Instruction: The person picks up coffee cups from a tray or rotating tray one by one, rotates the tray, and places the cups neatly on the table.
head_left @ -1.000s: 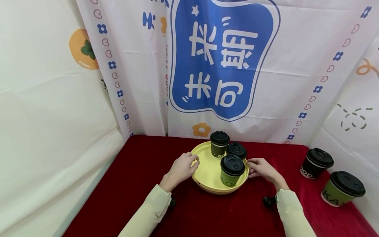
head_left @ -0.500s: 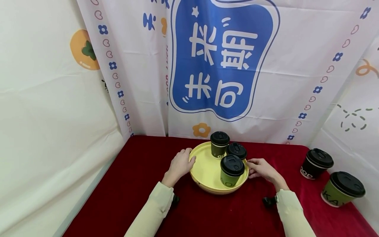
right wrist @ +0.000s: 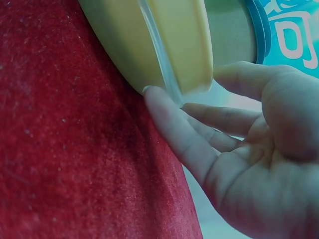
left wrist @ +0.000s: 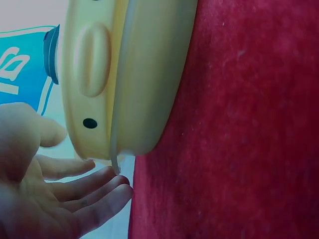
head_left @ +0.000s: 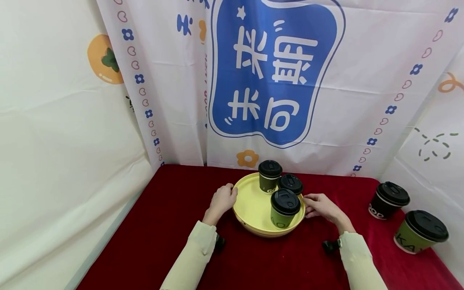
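Your left hand grips the left rim of the yellow tray, thumb at the upper edge and fingers against the side. Your right hand holds the opposite rim in the same manner, thumb above, fingers lower down. The tray sits on the tabletop, midway between your hands. It is round and shallow, with a smooth, plastic-looking surface. A narrow pale band divides its upright upper wall from its tapered lower body; the upper wall bears a raised oval lug and a dark oval spot.

Three lidded cups occupy the tray's rear and right: a dark cup at the back, a black-lidded cup beside the right rim, and a green cup in front. The tray's left half shows bare floor next to your left hand.

Red cloth with a short, velvety pile covers the tabletop. It extends from the tray to the left edge, and toward you between your cream sleeves. At the right edge, well apart from your right hand, sit a black cup and a larger green-sleeved cup. Behind the tabletop's rear edge hangs a creased white fabric backdrop.
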A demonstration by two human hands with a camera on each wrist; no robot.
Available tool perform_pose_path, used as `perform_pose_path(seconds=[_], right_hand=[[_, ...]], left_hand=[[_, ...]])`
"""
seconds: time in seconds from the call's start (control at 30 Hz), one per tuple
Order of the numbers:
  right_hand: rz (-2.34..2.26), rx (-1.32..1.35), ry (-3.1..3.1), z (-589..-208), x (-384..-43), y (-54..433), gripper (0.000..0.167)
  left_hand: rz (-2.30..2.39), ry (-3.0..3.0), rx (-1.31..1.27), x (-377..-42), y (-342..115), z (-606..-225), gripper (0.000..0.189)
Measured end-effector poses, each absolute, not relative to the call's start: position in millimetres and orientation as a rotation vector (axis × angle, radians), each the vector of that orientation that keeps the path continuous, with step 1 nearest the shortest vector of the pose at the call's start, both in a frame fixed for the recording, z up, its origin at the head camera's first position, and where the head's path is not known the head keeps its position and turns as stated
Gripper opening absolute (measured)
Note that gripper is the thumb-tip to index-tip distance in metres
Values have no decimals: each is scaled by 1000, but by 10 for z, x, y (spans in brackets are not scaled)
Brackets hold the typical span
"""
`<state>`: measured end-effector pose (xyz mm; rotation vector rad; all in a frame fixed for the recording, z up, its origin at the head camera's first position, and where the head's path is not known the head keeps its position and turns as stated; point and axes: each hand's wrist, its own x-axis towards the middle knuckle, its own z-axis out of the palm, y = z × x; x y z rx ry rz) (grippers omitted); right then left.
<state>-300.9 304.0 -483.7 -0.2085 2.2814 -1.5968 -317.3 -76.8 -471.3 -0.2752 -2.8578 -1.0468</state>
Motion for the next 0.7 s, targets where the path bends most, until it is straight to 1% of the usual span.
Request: perform_pose_path(seconds=[0.27,0.53,0.7], right_hand=[[-1579,-228,2294,-4844,-3008,3013,56],[-1538,-184,2407,-4746,-2984,3112,53],[-1532,-200,2488,-4600,-2900,3270,55]], left_hand=[[-1076,-2848,-249,-3217,-818,-4767,30],[-1202,-2826,-285,-3250,-838,-4799,40],[-1212,-2846,-287,-3267,-815,-4786,38]])
